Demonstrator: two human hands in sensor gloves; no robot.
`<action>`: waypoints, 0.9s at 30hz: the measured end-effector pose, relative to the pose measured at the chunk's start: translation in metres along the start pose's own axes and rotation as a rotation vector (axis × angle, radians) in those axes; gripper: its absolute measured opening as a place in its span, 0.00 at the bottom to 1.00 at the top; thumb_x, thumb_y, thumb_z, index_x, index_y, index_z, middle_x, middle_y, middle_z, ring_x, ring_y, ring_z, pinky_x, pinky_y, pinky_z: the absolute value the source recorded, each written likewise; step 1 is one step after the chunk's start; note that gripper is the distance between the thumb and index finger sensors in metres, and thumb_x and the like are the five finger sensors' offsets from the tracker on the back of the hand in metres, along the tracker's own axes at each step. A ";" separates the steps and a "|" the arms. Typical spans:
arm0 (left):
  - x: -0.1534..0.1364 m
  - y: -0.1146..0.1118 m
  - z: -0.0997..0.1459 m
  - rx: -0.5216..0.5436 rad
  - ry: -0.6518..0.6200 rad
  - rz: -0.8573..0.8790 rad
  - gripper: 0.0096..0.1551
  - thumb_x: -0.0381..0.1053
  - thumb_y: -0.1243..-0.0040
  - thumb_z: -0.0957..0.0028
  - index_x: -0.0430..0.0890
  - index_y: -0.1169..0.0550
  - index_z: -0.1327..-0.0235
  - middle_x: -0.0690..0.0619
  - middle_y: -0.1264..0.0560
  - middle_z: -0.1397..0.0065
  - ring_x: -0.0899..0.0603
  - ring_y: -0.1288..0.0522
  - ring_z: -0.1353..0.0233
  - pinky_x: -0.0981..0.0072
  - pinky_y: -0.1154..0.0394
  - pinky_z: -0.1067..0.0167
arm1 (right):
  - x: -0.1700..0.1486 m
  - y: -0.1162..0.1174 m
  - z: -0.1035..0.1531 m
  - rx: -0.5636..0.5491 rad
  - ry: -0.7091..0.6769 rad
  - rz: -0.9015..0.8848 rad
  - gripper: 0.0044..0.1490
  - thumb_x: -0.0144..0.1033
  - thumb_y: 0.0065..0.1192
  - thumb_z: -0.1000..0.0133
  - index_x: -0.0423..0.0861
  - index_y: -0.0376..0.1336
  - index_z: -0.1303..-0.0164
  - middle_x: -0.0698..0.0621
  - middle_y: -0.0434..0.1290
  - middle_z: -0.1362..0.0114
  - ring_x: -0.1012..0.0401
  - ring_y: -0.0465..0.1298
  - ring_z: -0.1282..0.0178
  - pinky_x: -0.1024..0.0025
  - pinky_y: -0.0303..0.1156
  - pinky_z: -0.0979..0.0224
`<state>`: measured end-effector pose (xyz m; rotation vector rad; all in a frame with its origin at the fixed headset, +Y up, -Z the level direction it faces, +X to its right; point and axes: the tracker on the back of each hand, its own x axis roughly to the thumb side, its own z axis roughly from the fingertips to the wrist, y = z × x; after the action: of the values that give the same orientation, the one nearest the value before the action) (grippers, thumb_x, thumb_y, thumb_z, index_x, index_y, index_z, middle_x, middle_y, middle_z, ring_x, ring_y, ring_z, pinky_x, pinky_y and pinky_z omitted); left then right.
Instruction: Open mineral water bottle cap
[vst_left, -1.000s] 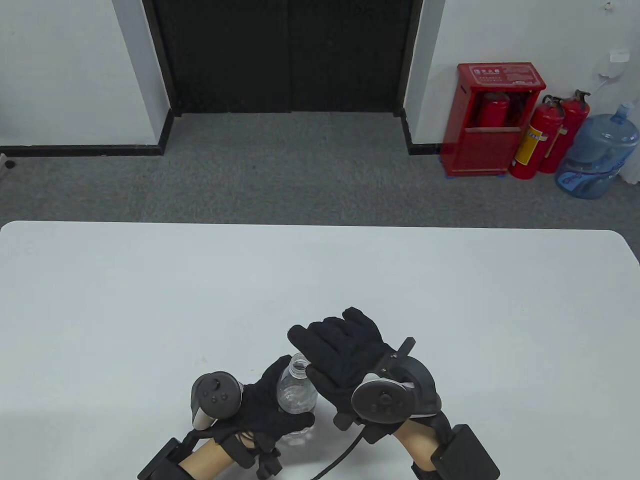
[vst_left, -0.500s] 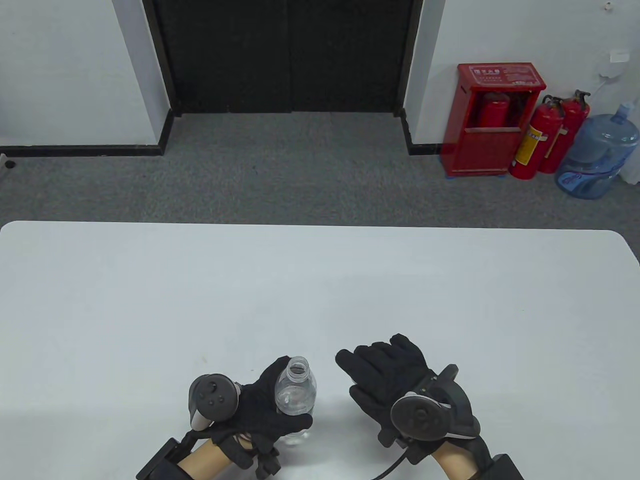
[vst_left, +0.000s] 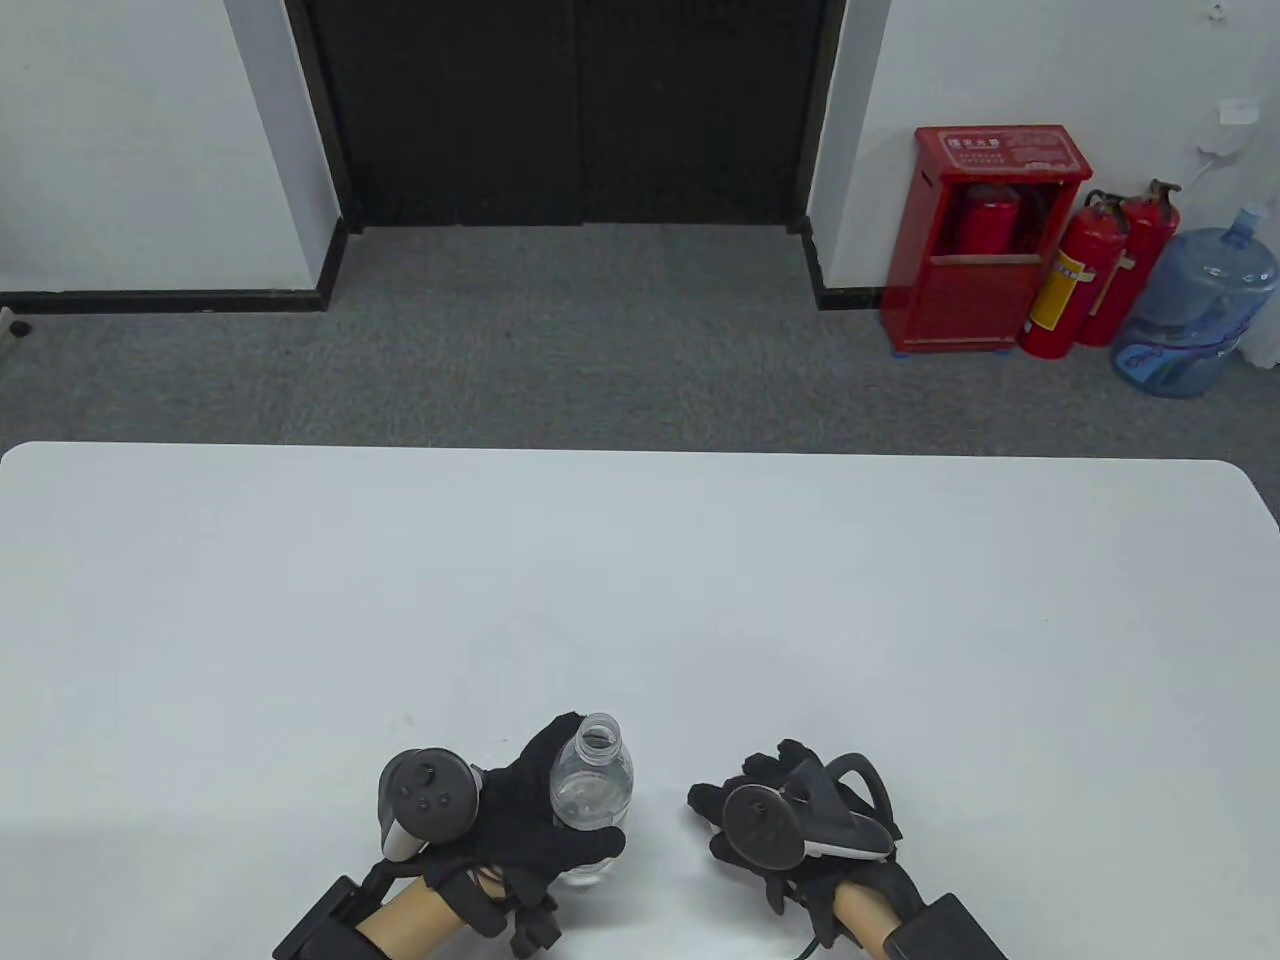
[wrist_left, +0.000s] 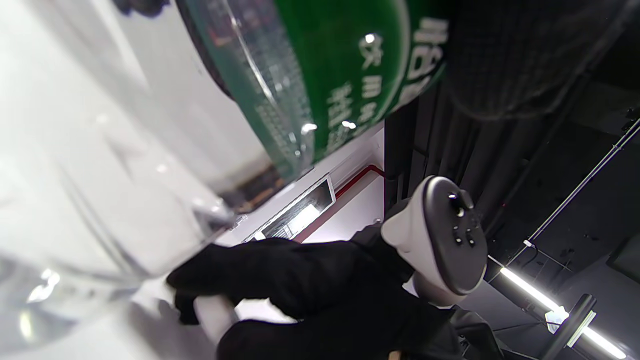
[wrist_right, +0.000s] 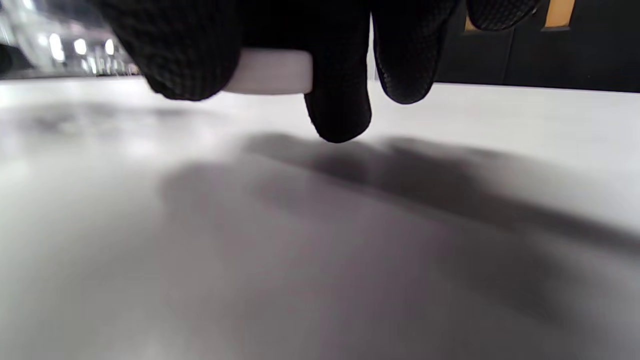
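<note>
A clear mineral water bottle (vst_left: 592, 785) stands upright near the table's front edge, its mouth uncovered. My left hand (vst_left: 520, 810) grips its body; the left wrist view shows the bottle (wrist_left: 150, 150) with its green label close up. My right hand (vst_left: 715, 805) is to the right of the bottle, apart from it and low over the table. In the right wrist view its fingers (wrist_right: 340, 100) pinch the white cap (wrist_right: 272, 72) just above the tabletop. In the table view the cap is hidden under the hand.
The white table (vst_left: 640, 560) stretches wide beyond the hands. On the floor past its far right corner stand a red cabinet (vst_left: 985, 240), two fire extinguishers (vst_left: 1095, 275) and a blue water jug (vst_left: 1195, 310).
My right hand moved from over the bottle's mouth to the right and down toward the table, turning palm down. The left hand and bottle stayed in place.
</note>
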<state>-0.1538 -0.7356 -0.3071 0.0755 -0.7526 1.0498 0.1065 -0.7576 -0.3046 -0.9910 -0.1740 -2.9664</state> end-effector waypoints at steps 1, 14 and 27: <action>0.000 0.000 0.000 -0.001 0.000 0.000 0.61 0.71 0.28 0.66 0.53 0.53 0.34 0.50 0.38 0.29 0.39 0.23 0.30 0.42 0.28 0.31 | 0.003 0.001 -0.001 0.005 -0.008 0.023 0.38 0.55 0.66 0.56 0.61 0.63 0.33 0.55 0.80 0.33 0.47 0.71 0.28 0.39 0.59 0.31; -0.001 0.004 0.002 -0.004 0.002 -0.005 0.61 0.71 0.28 0.66 0.52 0.52 0.34 0.50 0.38 0.29 0.39 0.23 0.30 0.42 0.28 0.32 | 0.016 0.010 -0.005 -0.004 0.009 0.140 0.42 0.57 0.64 0.57 0.61 0.58 0.29 0.52 0.71 0.24 0.47 0.71 0.28 0.40 0.60 0.30; -0.001 0.006 0.001 0.014 -0.006 -0.007 0.61 0.71 0.28 0.66 0.52 0.52 0.34 0.50 0.38 0.29 0.39 0.23 0.30 0.42 0.28 0.32 | -0.012 -0.047 0.032 -0.314 0.093 -0.236 0.50 0.64 0.55 0.56 0.64 0.44 0.24 0.51 0.52 0.14 0.45 0.52 0.18 0.36 0.37 0.25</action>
<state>-0.1596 -0.7334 -0.3089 0.0935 -0.7500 1.0493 0.1331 -0.7077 -0.2906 -0.9087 0.1974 -3.3218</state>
